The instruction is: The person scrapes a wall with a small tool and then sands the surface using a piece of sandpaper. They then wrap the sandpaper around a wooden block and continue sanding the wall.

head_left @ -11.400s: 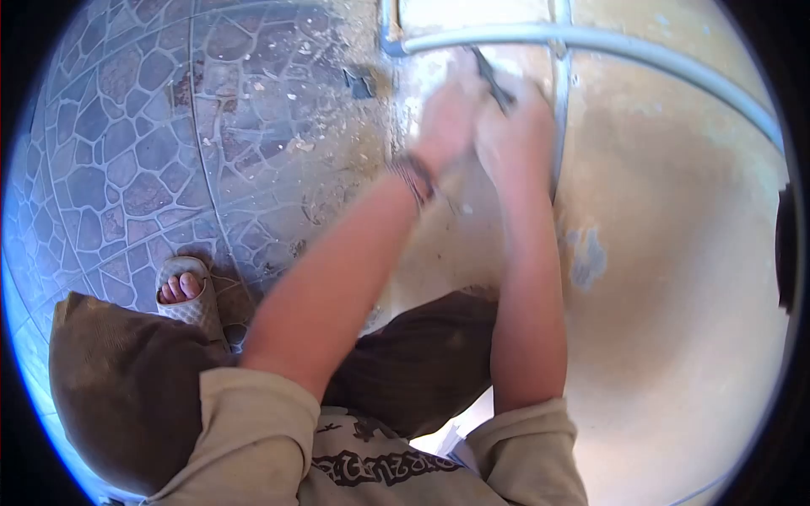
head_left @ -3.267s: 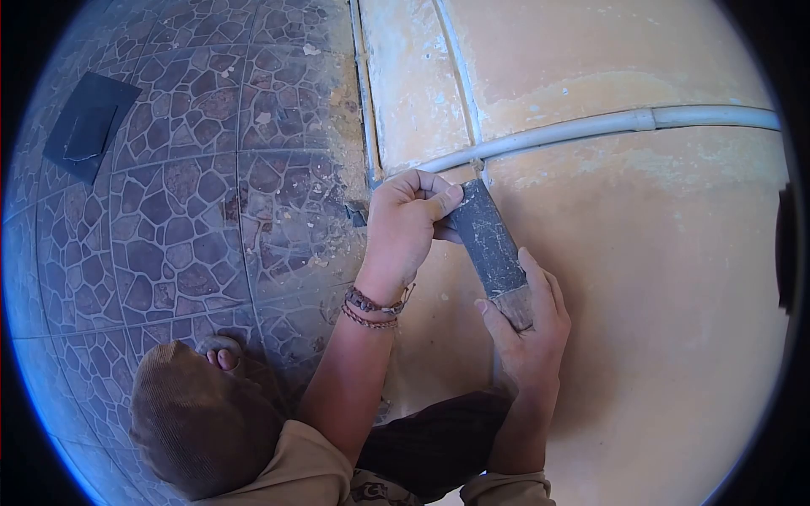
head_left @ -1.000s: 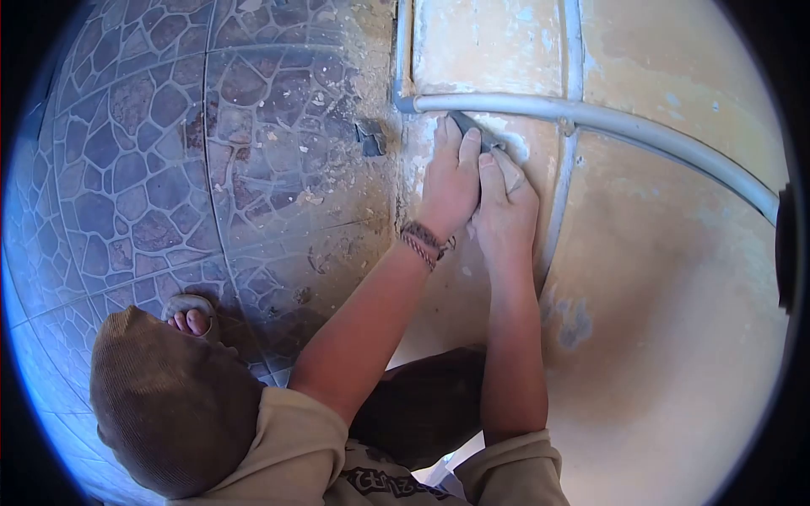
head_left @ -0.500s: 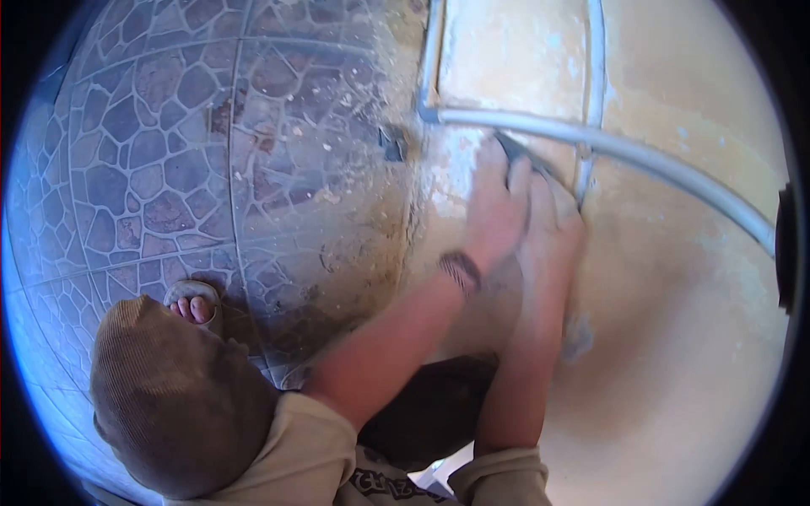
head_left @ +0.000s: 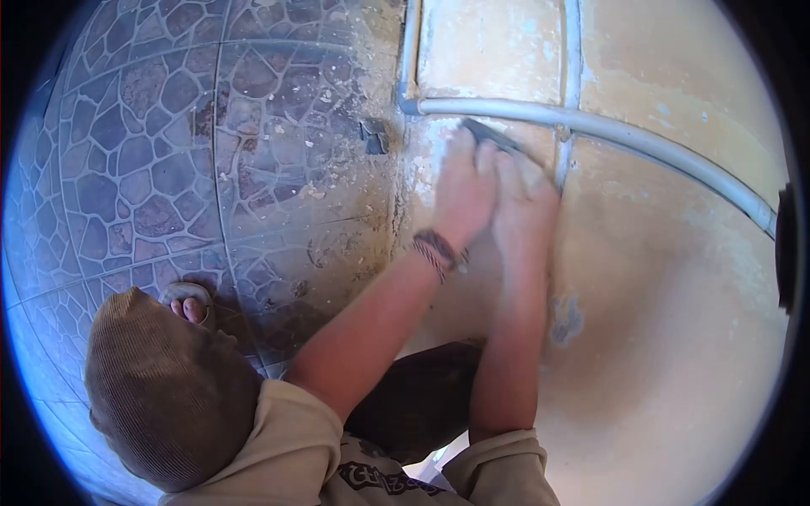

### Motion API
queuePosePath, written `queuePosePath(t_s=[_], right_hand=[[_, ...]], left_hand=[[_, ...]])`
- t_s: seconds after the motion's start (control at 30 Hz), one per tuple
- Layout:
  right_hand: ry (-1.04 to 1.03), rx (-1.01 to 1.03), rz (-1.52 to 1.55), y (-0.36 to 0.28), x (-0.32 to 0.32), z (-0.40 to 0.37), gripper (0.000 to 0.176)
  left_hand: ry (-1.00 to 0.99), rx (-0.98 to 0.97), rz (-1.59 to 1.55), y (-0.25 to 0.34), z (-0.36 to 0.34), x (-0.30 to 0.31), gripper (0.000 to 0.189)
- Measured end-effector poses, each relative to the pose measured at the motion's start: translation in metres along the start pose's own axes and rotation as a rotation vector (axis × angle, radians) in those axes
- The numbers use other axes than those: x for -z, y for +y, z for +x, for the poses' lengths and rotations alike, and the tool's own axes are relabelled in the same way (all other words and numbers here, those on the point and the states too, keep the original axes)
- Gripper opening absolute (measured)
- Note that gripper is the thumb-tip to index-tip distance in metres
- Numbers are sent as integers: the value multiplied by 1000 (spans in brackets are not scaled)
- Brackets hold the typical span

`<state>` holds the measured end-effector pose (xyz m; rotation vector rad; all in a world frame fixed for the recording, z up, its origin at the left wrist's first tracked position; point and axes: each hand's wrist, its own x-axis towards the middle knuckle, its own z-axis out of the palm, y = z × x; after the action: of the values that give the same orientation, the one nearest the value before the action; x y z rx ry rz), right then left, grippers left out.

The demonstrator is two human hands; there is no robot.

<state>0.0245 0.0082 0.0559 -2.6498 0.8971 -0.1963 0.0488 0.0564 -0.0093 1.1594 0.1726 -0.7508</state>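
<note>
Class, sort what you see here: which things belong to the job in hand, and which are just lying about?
In the job: left hand and right hand, both pressing the dark sandpaper sheet on the yellow wall, just under the grey pipe.
Lying about: small dark scrap at the wall's foot; pale flakes on the tiled floor.

shirt (head_left: 278, 438): beige, short-sleeved, dark lettering printed on front | trousers (head_left: 160, 396): brown corduroy is worn | left hand (head_left: 462, 190): braided bracelets (head_left: 436, 251) are worn at wrist | sandal (head_left: 187, 292): pale, open-toed
</note>
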Motion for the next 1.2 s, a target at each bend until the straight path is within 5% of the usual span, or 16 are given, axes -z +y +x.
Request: queuePosePath(t_s=[0.1,0.13,0.27,0.37,0.4,0.5,0.63,0.67,0.73,0.83,0.97,1.07,1.2], right_hand=[[83,-48,186,-20,25,1,30],[110,89,31,-16,22,3,30],[132,41,-178,-32,16,-8,29],[173,130,1,-14,42,-1,28],[221,-52,282,-21,40,-6,27],[181,78,-111,-30,40,-10,26],[226,47,-4,-33,50,-13,25],[222,34,83,-30,48,-8,25],[215,-30,231,-24,51,-10,26],[184,-36,6,-29,43,-10,27],[211,-185,457,-53,62,-17,27],[162,-108,67,-39,61,-13,27],[230,-92,96,-37,58,-14,27]], left_hand=[[69,-199,-75,9,-15,-29,60],[94,-246,-47,2,-11,-31,60],[-17,-234,-94,-8,-2,-18,61],[48,-320,-40,17,-23,-26,52],[102,-357,38,20,-26,-35,52],[83,-390,-13,9,-13,-30,55],[-64,-246,-65,34,-32,-20,52],[105,-441,64,20,-35,-36,49],[183,-445,53,10,-26,-39,49],[138,-422,137,10,-18,-39,49],[85,-455,58,28,-36,-32,49],[170,-510,116,14,-32,-48,48],[44,-432,50,26,-35,-35,51]])
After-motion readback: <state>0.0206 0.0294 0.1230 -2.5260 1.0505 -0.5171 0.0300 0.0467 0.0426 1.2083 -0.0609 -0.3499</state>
